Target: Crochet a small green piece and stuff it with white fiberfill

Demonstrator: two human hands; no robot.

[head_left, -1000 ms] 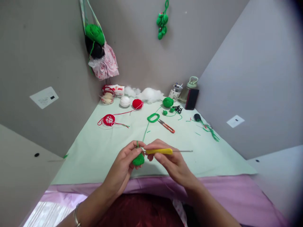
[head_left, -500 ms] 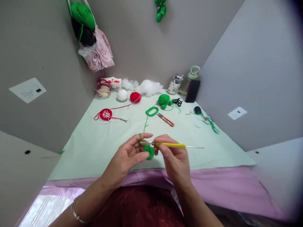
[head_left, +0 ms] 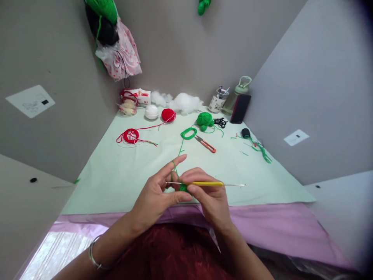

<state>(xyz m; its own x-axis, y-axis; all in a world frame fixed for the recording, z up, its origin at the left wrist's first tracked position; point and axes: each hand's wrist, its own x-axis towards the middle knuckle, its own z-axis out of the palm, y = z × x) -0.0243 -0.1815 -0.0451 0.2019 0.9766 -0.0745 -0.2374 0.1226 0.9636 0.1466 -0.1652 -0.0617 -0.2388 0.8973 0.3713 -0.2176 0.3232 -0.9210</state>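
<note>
My left hand (head_left: 159, 189) pinches a small green crochet piece (head_left: 183, 188) with its thumb, the index finger raised and green yarn looped over it. Between the thumb and fingers of my right hand (head_left: 208, 192) lies a crochet hook (head_left: 207, 184) with a yellow grip, held level. Its thin metal shaft passes by the top of the crochet piece and points left; the fingers partly cover the piece. From the raised finger the yarn runs up the table to a green yarn coil (head_left: 189, 133).
Orange thread snips (head_left: 206, 144) lie beside the coil. Further back are a green yarn ball (head_left: 204, 119), a red yarn ball (head_left: 168, 115), white stuffing (head_left: 186, 103), a pen cup (head_left: 218, 102), a bottle (head_left: 233, 99) and a phone (head_left: 240, 109). Red yarn (head_left: 131, 136) lies at left.
My right hand has moved left and closer to my left hand, and the hook's tip reaches further left past the crochet piece. The fingers now cover more of the piece. The view has shifted slightly.
</note>
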